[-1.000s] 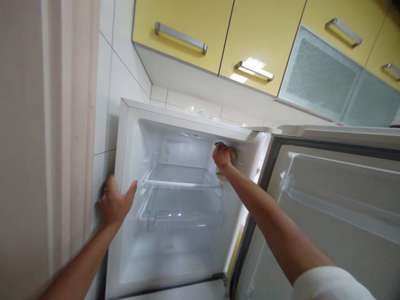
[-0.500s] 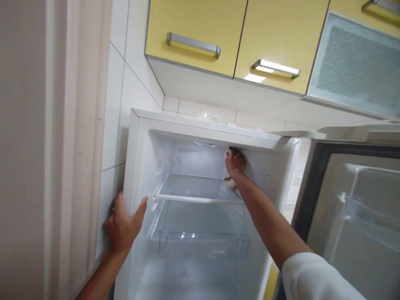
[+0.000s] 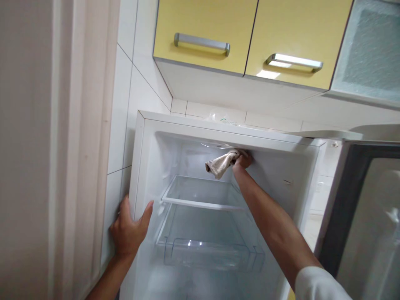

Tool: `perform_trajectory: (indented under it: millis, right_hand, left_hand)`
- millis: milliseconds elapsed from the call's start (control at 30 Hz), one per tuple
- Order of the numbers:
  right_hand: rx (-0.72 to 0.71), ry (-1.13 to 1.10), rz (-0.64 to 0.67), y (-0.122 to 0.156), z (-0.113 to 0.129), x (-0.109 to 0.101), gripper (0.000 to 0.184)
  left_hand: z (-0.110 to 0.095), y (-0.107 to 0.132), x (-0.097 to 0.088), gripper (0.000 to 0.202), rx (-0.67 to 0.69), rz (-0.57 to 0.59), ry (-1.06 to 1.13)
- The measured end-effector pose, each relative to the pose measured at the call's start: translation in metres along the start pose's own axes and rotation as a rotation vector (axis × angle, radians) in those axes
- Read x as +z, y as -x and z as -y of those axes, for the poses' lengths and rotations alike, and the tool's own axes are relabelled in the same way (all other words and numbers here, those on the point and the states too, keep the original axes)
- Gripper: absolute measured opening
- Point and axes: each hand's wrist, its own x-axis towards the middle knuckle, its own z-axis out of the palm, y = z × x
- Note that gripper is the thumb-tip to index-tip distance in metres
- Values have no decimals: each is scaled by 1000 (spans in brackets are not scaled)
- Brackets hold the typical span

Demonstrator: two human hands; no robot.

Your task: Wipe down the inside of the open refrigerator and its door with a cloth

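Observation:
A white refrigerator (image 3: 218,128) stands in front of me with its door swung out to the right. Inside its top compartment, my right hand (image 3: 244,160) is closed on a pale cloth (image 3: 220,165), close under the ceiling and beside the right wall. The cloth's loose end hangs out to the left of the hand. My left hand (image 3: 129,229) rests on the refrigerator's left front edge, thumb spread apart from the fingers; the fingertips are hidden behind the side. Below the right hand sits a glass shelf (image 3: 203,189).
A clear drawer (image 3: 212,252) lies under the shelf. The open door (image 3: 359,208) stands at the right. Yellow cabinets (image 3: 200,21) with metal handles hang above. Clear plastic (image 3: 218,118) lies on the refrigerator top. Tiled wall (image 3: 121,112) and a wooden frame (image 3: 84,146) are at the left.
My right hand has turned and shifted slightly along the upper right inside; the cloth, formerly hanging below it, now sticks out leftward. My left hand keeps its place on the edge.

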Motion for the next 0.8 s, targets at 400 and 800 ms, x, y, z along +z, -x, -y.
perform_trajectory:
  millis: [400,800]
  right_hand:
    - [-6,-802,-107,117,48,-95,42]
    - [-12,-723,331,219,89,-35,49]
  left_hand:
    - [-1,0,1,79,-39,27,29]
    - [-6,1,-2,70,-47,14,83]
